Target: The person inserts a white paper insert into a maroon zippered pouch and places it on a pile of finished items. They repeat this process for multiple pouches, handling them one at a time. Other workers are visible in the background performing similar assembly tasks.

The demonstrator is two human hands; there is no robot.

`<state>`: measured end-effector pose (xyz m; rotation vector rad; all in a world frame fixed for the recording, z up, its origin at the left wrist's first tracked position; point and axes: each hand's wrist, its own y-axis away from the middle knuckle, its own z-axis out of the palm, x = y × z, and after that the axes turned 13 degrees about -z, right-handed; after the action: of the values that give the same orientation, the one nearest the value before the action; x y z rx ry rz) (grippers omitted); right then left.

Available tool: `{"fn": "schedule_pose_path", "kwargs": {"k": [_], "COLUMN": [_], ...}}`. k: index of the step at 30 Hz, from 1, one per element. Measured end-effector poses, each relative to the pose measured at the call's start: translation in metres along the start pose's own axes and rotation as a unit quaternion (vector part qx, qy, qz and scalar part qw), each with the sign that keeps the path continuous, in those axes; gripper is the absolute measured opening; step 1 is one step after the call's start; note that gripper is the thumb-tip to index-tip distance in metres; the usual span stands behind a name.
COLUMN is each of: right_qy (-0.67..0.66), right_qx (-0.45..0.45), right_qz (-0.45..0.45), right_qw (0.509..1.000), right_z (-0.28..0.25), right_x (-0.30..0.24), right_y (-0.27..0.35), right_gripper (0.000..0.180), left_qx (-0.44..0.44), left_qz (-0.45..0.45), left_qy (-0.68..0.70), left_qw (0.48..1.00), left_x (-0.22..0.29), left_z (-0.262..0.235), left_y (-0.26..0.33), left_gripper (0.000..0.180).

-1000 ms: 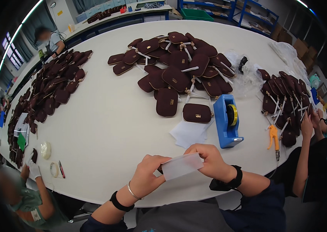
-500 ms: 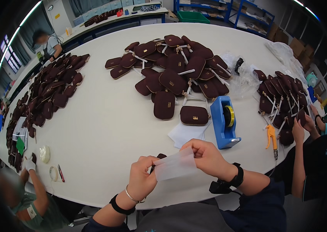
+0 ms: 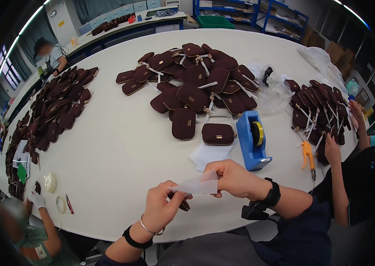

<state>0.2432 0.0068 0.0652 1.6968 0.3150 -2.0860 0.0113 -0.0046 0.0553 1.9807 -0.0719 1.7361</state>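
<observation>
Lower centre: left hand point(image 3: 160, 208) and right hand point(image 3: 234, 177) pinch a white sheet point(image 3: 196, 185) between them; left also grips a small dark item (partly hidden). Step: handling the sheet; next likely needs wrapping. Pouch point(image 3: 217, 133) lies above, mid-frame.

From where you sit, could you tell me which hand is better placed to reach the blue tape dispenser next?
Right. The right hand lies just below the blue tape dispenser, while the left hand sits farther off, holding the translucent sheet.

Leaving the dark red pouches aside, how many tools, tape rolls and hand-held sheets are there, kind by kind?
blue tape dispenser: 1
orange-handled tool: 1
tape rolls: 2
red pen: 1
translucent sheet: 1
Total: 6
</observation>
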Motion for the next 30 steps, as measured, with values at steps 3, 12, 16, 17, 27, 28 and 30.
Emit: {"fn": "schedule_pose_path", "kwargs": {"k": [3,12,16,17,27,28,30], "right_qy": [-0.006,0.006,0.061,0.072,0.152,0.179,0.231], "right_qx": [0.001,-0.016,-0.028,-0.032,-0.028,-0.025,-0.018], "right_qz": [0.015,-0.029,-0.049,-0.055,-0.222,-0.264,-0.347], "right_qw": [1.000,0.999,0.997,0.995,0.963,0.947,0.909], "right_z": [-0.007,0.001,0.005,0.007,0.014,0.015,0.017], "right_x": [-0.008,-0.013,-0.018,-0.020,-0.009,-0.007,-0.003], "right_y": [0.010,0.010,0.012,0.013,0.019,0.020,0.021], "right_gripper": [0.007,0.003,0.006,0.007,0.002,0.003,0.007], "left_qx": [-0.002,0.111,0.120,0.114,0.039,0.034,0.024], "left_qz": [0.055,0.288,0.295,0.276,0.068,0.058,0.036], "left_qy": [-0.034,-0.235,-0.236,-0.215,-0.015,-0.004,0.017], "left_qw": [0.998,0.921,0.918,0.930,0.997,0.998,0.999], "left_x": [0.012,-0.009,-0.004,-0.006,0.006,0.004,-0.002], "left_z": [0.011,0.011,0.012,0.011,0.011,0.010,0.009], "left_y": [-0.002,0.003,0.009,0.011,0.023,0.023,0.022], "left_gripper": [0.009,0.008,0.007,0.006,0.002,0.002,0.002]}}
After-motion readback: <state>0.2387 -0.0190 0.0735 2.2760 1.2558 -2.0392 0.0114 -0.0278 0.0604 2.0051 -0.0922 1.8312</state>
